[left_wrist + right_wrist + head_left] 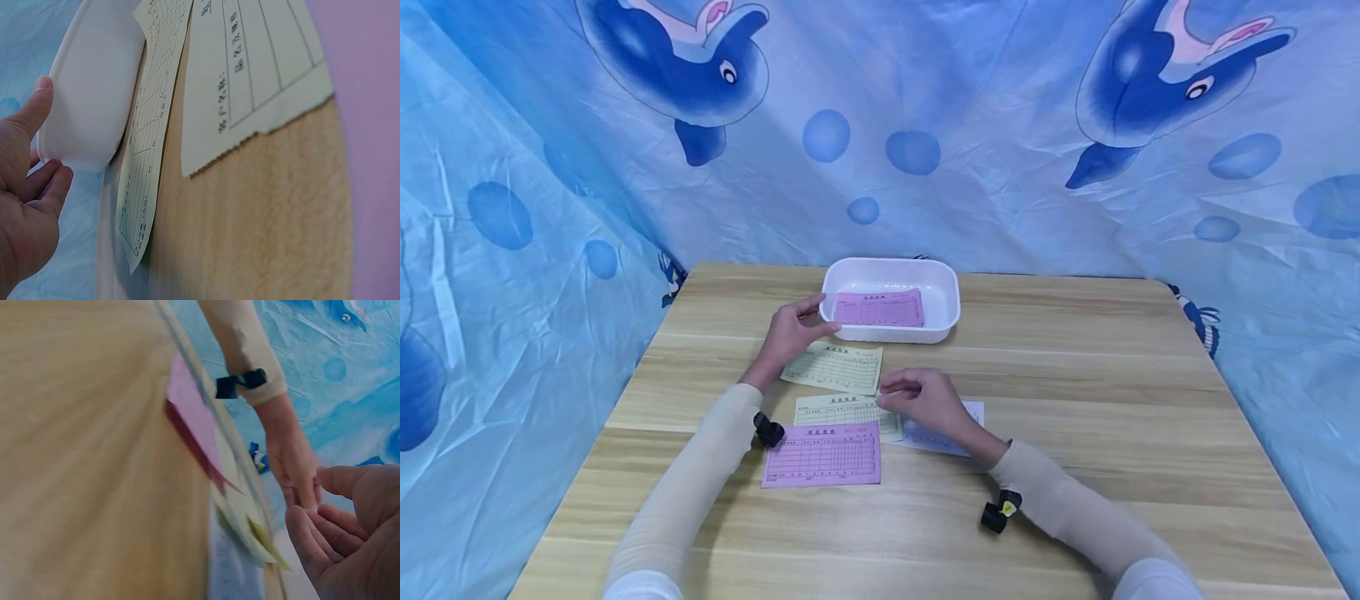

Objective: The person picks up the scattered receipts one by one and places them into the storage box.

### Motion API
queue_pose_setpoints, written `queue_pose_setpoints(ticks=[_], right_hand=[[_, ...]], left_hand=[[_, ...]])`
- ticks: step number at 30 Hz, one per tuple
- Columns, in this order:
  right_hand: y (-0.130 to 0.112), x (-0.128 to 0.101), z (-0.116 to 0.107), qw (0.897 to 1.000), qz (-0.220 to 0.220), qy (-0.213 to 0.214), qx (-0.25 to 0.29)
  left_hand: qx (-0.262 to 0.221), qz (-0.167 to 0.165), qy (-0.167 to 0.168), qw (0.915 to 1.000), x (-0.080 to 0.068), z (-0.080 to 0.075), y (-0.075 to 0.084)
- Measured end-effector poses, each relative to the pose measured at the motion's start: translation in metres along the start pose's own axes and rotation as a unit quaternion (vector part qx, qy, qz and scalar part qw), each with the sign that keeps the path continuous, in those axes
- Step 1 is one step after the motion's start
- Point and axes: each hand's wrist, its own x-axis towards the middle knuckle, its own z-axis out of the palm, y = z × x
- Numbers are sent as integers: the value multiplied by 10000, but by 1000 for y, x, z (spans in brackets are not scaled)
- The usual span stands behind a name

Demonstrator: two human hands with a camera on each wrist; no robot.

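Observation:
My left hand point(790, 335) holds the near left corner of a white plastic tray point(942, 335), thumb at the front rim and fingers round the end. Inside the tray lies a pink printed form slip point(880, 309). My right hand point(928, 404) hovers over the slips with loosely bent fingers; in the right wrist view a gap shows between thumb and fingers point(306, 540), with nothing in it. Under and beside it are a pale green slip point(831, 369) near the tray, a second pale green slip point(820, 410), and a white slip point(976, 410) partly hidden by the hand.
Another pink slip point(822, 456) lies in front, overlapping the lower green slip. All rest on a wood-grain table point(1112, 375). A blue curtain with printed dolphins point(880, 108) hangs behind the table and along its sides.

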Motion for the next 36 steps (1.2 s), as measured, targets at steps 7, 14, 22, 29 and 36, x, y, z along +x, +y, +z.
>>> queue_pose_setpoints(ticks=[7,14,22,29,36], right_hand=[[9,-9,12,9995,-58,-258,-144],[14,-12,18,9991,88,-341,-222],[17,-14,23,9983,301,-368,-335],[14,-15,28,9978,478,-462,-76],[11,-15,33,9970,530,-558,7]], left_hand=[[-64,25,-18,10000,-1,0,0],[-96,-11,-15,10000,1,-1,0],[-89,-39,-20,10000,0,-2,2],[-117,-80,-71,9999,0,-3,0],[-94,-86,-42,9999,0,-2,2]])
